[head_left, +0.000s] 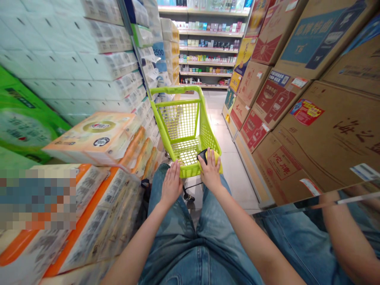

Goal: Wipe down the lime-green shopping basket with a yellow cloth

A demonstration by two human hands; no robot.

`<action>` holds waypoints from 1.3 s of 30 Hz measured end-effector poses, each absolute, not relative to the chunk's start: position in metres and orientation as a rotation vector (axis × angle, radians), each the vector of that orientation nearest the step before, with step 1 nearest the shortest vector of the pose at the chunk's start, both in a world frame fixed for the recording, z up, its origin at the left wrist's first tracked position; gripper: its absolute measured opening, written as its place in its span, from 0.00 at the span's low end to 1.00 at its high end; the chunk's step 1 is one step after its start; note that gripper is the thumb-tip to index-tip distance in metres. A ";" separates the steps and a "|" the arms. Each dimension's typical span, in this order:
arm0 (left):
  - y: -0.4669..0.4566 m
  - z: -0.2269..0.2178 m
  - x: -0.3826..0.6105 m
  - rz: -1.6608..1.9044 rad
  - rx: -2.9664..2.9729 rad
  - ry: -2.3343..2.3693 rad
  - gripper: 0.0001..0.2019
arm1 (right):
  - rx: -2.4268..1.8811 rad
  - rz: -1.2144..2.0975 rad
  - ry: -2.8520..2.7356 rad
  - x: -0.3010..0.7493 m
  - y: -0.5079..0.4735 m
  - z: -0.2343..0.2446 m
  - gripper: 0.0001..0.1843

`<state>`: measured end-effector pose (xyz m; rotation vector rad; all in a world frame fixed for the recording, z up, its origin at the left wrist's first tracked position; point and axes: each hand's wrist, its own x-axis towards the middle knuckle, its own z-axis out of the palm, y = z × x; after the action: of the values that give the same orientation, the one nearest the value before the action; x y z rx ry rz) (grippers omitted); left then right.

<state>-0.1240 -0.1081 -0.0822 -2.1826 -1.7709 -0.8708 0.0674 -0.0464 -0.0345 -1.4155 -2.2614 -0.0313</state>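
A lime-green wheeled shopping basket point(180, 171) with latticed walls stands in front of my knees, and its inside shows only the grid floor. My left hand point(172, 183) lies on the near rim at its left corner, fingers stretched out and close together. At the near right corner my right hand point(210, 168) is over a black-and-yellow object point(202, 156), with its fingers draped across the top. The palm hides most of that object, so its kind cannot be made out. A wheel point(189, 196) shows below the basket between my legs.
Stacked tissue packs point(89, 134) line the left side, close to my left leg. Cardboard cartons point(332, 130) form a wall on the right, above a mirrored surface point(297, 245) reflecting an arm and jeans. A tiled aisle point(218, 114) runs ahead to stocked shelves point(208, 49).
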 end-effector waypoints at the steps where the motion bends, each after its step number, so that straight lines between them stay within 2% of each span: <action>1: -0.108 -0.083 -0.124 -0.872 -2.181 -1.770 0.38 | -1.402 -0.035 -2.280 0.069 -0.044 -0.034 0.35; 7: -0.107 -0.085 -0.124 -0.866 -2.179 -1.785 0.38 | -1.207 -0.018 -2.440 0.102 -0.033 -0.034 0.40; 12: -0.108 -0.083 -0.123 -0.857 -2.193 -1.791 0.38 | -1.317 -0.009 -2.294 0.126 -0.025 -0.043 0.41; 16: -0.108 -0.083 -0.123 -0.857 -2.181 -1.796 0.38 | -1.424 0.046 -2.168 0.080 -0.052 -0.056 0.42; 22: -0.108 -0.086 -0.126 -0.850 -2.208 -1.772 0.39 | -1.244 0.138 -2.316 -0.003 -0.094 -0.056 0.39; 27: -0.107 -0.087 -0.124 -0.874 -2.187 -1.770 0.37 | -1.112 0.074 -2.379 0.059 -0.066 -0.058 0.42; 32: -0.106 -0.086 -0.118 -0.880 -2.171 -1.789 0.38 | -1.341 0.079 -2.099 0.126 -0.025 -0.059 0.46; 35: -0.106 -0.087 -0.117 -0.893 -2.154 -1.794 0.39 | -1.484 0.141 -1.957 0.091 -0.034 -0.055 0.43; 39: -0.107 -0.089 -0.119 -0.887 -2.153 -1.814 0.38 | -1.304 0.211 -2.113 0.006 -0.078 -0.055 0.43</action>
<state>-0.1187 -0.1073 -0.0886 -2.1531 -1.8138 -0.8875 0.0057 -0.0784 -0.0546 -1.3042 -2.1129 0.2112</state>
